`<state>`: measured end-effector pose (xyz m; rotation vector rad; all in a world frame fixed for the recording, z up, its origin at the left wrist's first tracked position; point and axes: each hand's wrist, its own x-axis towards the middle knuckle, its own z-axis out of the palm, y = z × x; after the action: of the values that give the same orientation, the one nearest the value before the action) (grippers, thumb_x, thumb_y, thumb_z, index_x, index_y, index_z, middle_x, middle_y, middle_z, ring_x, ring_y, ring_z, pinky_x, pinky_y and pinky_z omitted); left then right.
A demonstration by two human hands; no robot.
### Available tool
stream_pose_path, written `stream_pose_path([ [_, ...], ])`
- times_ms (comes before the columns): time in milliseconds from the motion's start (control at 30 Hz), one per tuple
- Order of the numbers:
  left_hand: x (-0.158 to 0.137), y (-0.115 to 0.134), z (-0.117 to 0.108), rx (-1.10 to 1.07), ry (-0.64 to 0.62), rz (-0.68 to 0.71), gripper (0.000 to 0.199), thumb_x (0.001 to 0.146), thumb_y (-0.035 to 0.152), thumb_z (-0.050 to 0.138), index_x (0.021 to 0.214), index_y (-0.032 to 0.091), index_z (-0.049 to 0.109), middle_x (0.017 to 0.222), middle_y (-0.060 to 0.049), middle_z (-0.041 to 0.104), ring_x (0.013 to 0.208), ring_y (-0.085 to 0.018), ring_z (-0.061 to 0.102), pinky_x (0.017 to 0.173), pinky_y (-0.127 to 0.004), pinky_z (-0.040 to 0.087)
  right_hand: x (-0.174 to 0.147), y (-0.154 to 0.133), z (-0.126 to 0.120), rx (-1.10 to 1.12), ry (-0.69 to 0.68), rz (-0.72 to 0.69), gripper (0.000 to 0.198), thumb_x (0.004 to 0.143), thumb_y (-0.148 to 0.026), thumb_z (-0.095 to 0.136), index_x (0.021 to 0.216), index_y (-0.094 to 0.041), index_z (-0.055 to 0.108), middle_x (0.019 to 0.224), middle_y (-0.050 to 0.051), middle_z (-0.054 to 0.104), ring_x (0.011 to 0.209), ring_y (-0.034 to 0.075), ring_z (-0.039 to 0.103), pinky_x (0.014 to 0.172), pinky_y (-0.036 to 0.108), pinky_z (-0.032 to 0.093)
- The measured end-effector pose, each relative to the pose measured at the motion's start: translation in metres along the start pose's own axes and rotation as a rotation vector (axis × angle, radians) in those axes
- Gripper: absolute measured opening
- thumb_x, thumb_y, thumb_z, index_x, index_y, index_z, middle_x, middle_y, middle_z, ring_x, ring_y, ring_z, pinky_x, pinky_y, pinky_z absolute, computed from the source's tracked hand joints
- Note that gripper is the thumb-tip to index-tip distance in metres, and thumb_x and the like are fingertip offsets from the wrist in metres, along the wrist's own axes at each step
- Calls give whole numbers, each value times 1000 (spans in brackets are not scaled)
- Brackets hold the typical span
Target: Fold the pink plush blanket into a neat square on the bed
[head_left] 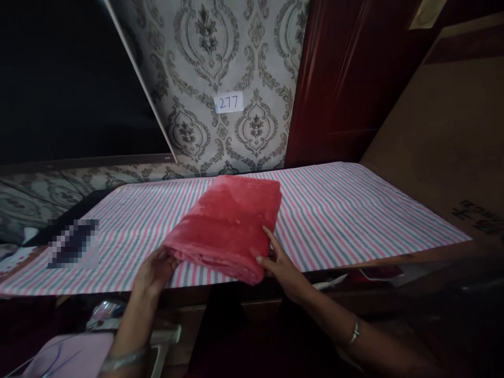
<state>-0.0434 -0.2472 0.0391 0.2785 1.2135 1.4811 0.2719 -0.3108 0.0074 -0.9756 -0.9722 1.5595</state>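
Observation:
A folded red plush blanket (232, 220) lies on the striped cloth (338, 210) that covers the table, its near edge tipped toward me and showing several layers. At its near left corner, my left hand (155, 270) has its fingers curled under the edge. My right hand (279, 262) grips the right side, with the thumb and a finger on top and the other fingers out of sight beneath. Between the hands, the blanket's near edge hangs slightly past the table's front.
A large dark screen (79, 84) stands at the back left. On the right a cardboard box (444, 121) leans by the table. A paper marked 277 (229, 102) is on the patterned wall. A pink seat (71, 357) is at the lower left.

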Motion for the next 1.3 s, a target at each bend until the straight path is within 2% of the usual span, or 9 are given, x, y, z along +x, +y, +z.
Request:
stream_pose_path([
  [167,-38,-60,-49,43,53,132,20,72,21,70,90,25,62,91,-3,72,83,-22,73,69,-34,62,1,-3,-2,65,-30,27,110,74,-49,85,163,-38,21,141,11,61,127,31,60,103,52,52],
  [267,-59,-91,-48,177,-210,-181,35,75,48,75,97,22,69,88,-10,73,73,-27,71,60,-38,57,1,-5,-4,43,-42,19,108,73,-51,86,161,-37,25,139,10,62,124,30,62,103,51,53],
  [400,-74,-108,-13,172,-524,-475,72,63,72,78,110,18,71,123,-23,70,109,-41,69,88,-51,57,14,-4,-24,-97,-24,4,95,79,-60,77,159,-35,31,107,6,73,91,26,72,80,43,60],
  [533,-82,-111,15,55,-413,-483,54,77,58,74,113,18,68,127,-22,69,129,-39,60,107,-50,49,54,-18,-71,-221,178,28,88,87,-58,66,161,-30,27,81,2,70,63,19,68,58,32,56],
  [767,-105,-105,37,-86,-57,-317,45,96,31,53,138,15,54,112,-17,72,105,-28,73,111,-47,48,148,-67,-126,-275,491,-22,70,95,-39,55,160,-27,30,125,12,64,81,15,66,64,25,57],
  [867,-110,-99,44,-95,13,-264,42,99,34,48,137,16,55,108,-15,73,97,-27,74,104,-46,53,178,-80,-128,-329,451,76,65,97,-51,51,156,-28,37,120,12,65,76,14,64,65,27,57],
  [1000,-104,-101,45,-17,-3,-197,44,97,44,55,128,14,62,102,-15,74,84,-26,73,86,-42,58,201,-85,-117,-320,276,197,51,93,-59,56,127,-21,63,94,10,71,67,18,63,63,32,57],
  [1133,-91,-106,53,-62,-93,-52,44,87,38,72,127,19,64,111,-12,74,86,-24,73,77,-35,58,205,-81,-97,-264,209,102,33,80,-32,73,110,-20,67,93,7,75,74,20,66,65,31,57],
  [1300,-79,-95,67,-190,-44,-107,33,80,26,74,111,19,67,100,-8,76,80,-24,73,72,-35,60,191,-86,-78,-147,222,-94,31,69,-22,72,99,-20,66,92,4,76,77,18,68,67,26,56],
])
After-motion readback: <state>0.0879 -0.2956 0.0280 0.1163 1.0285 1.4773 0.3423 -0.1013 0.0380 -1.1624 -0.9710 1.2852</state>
